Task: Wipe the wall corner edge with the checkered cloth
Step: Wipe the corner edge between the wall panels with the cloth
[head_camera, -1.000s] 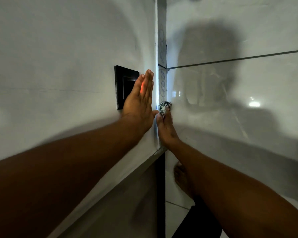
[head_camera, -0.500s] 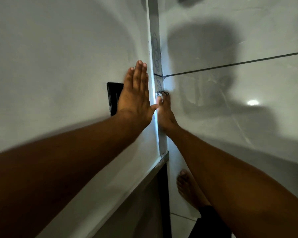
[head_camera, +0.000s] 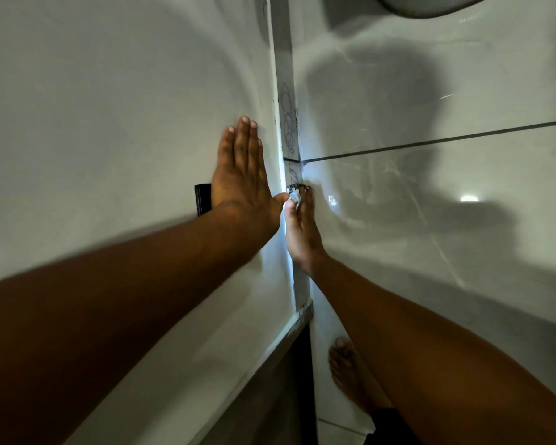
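Note:
The wall corner edge (head_camera: pixel 288 130) runs vertically up the middle, a narrow strip with blue pen scribbles on it. My right hand (head_camera: pixel 300 226) presses a small black-and-white checkered cloth (head_camera: pixel 295 191) against the strip just below a dark tile joint; only a bit of the cloth shows past my fingers. My left hand (head_camera: pixel 243 175) lies flat, fingers together, on the plain white wall just left of the corner, holding nothing.
A black switch plate (head_camera: pixel 202 200) sits on the left wall, mostly hidden behind my left hand. Glossy tiles (head_camera: pixel 430 203) with a dark joint line cover the right wall. A bare foot (head_camera: pixel 347 374) stands on the floor below. A dark panel (head_camera: pixel 289 380) lies under the left wall's ledge.
Both hands have slid upward along the corner. My left hand now covers more of the switch plate, and the cloth sits closer to the tile joint.

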